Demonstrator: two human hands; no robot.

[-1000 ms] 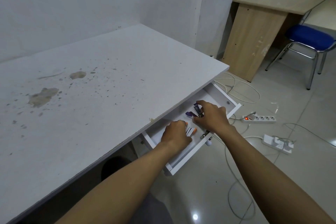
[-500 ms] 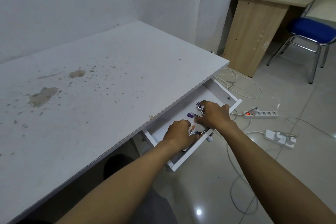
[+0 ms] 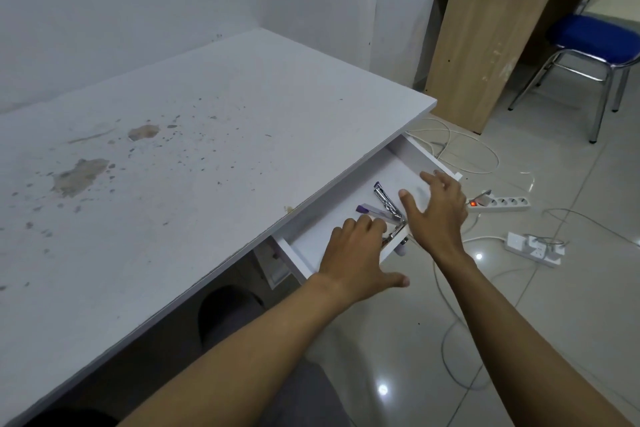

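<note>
A white drawer stands pulled out from under the stained white desk. Inside lie a purple-and-white stapler and a metal stapler-like tool, close together. My left hand reaches into the drawer with its fingers curled down over the near end of these things, the thumb spread out over the drawer front. What its fingertips hold is hidden. My right hand hovers over the right part of the drawer, fingers spread and straight, holding nothing.
On the tiled floor to the right lie two white power strips and loose cables. A wooden desk and a blue chair stand at the back right. A grey wall runs behind the white desk.
My right hand has let go of the metal tool and lifted away to the right with its fingers spread. My left hand has shifted slightly right and spread its thumb.
</note>
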